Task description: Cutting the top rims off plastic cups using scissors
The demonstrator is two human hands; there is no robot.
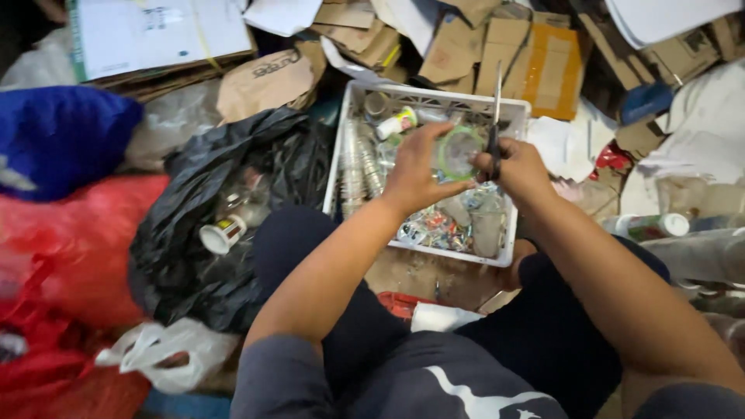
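My left hand (419, 167) grips a clear plastic cup with a green rim (458, 153), held on its side over a white plastic crate (434, 97). My right hand (521, 167) holds a pair of scissors (495, 116) with the blades pointing up, right beside the cup's rim. The crate holds stacked clear cups, a small bottle and shiny wrappers. My knees in dark trousers sit on either side of the crate's near edge.
A black rubbish bag (217, 202) with cups in it lies open at my left. Red bags (70, 256) and a blue bag (54, 136) lie further left. Flattened cardboard (497, 54) is piled behind the crate. Bottles (648, 226) lie at the right.
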